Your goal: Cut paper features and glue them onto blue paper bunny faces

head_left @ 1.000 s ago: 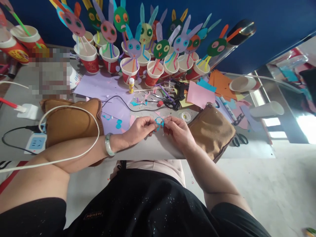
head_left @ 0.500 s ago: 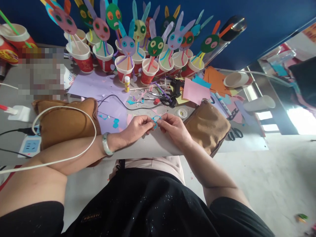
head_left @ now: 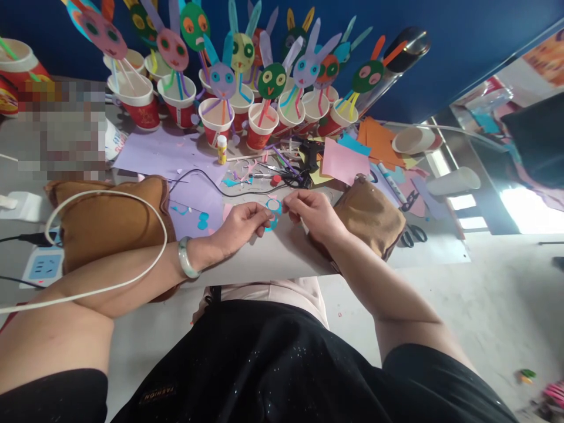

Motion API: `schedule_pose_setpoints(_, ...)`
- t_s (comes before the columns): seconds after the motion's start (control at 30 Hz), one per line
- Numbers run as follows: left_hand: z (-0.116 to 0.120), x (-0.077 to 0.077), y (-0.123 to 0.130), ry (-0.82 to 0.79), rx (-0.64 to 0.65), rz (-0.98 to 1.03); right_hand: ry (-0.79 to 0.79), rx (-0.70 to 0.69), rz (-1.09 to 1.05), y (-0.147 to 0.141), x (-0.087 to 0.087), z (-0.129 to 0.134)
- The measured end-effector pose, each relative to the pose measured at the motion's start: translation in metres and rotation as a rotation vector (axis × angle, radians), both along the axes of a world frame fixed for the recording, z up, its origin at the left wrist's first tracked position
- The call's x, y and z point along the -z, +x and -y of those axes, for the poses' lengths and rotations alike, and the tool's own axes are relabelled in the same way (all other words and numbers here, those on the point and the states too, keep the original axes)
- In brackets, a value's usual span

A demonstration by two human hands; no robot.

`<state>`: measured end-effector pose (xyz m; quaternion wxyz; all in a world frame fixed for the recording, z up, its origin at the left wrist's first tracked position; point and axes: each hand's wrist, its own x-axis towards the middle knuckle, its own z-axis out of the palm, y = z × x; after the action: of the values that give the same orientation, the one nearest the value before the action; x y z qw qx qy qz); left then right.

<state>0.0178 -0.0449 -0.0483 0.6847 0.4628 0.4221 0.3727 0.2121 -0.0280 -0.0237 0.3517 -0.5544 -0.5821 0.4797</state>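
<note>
Near the table's front edge, my left hand [head_left: 244,226] pinches a small blue paper cutout [head_left: 267,228] between thumb and fingertips. A round pale patch with a blue rim shows at the cutout's upper part; whether it is a hole or a stuck-on disc I cannot tell. Just right of it, my right hand [head_left: 315,212] is closed in a pinch, apart from the cutout by a small gap. What its fingertips hold, if anything, is too small to make out. Blue paper discs [head_left: 202,221] lie on purple paper [head_left: 194,202] left of my hands.
Red paper cups [head_left: 259,138] with paper rabbit heads on straws line the back. A glue stick [head_left: 221,151], paper scraps and a black glue gun [head_left: 311,151] lie before them. Brown pouches [head_left: 110,220] flank my hands; a white cable [head_left: 150,276] crosses my left forearm. Scissors [head_left: 414,235] lie right.
My right hand has come away from the blue cutout, moving slightly up and right. The cutout stays in my left hand and shows more fully. The view has shifted slightly.
</note>
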Motion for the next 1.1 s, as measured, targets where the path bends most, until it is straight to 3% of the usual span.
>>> schedule_pose_setpoints(0.13, 0.000, 0.005, 0.001, -0.062, -0.065, 0.041, 0.302, -0.052, 0.357, -0.002, -0.002, -0.040)
schedule_pose_setpoints(0.3, 0.004, 0.004, 0.001, -0.034, 0.057, -0.030, 0.381, -0.390, 0.773, -0.019, 0.001, -0.088)
schedule_pose_setpoints(0.37, 0.007, 0.005, 0.000, 0.114, 0.102, -0.125, 0.371, -0.511, 0.892, -0.029, 0.002, -0.100)
schedule_pose_setpoints(0.43, 0.011, 0.006, -0.003, 0.415, 0.180, -0.286, 0.369, -0.601, 0.967, -0.038, 0.002, -0.107)
schedule_pose_setpoints(0.57, 0.019, 0.009, -0.008, 1.066, 0.432, -0.661, 0.374, -0.687, 1.060, -0.051, -0.002, -0.116)
schedule_pose_setpoints(0.7, 0.024, 0.010, -0.008, 1.411, 0.573, -0.883, 0.325, -0.760, 1.150, -0.062, -0.011, -0.119)
schedule_pose_setpoints(0.9, 0.023, 0.006, -0.009, 1.563, 0.632, -0.940, 0.310, -0.831, 1.176, -0.067, -0.019, -0.120)
schedule_pose_setpoints(1.1, 0.024, 0.002, -0.011, 1.563, 0.638, -1.014, 0.321, -0.703, 0.886, -0.052, -0.023, -0.122)
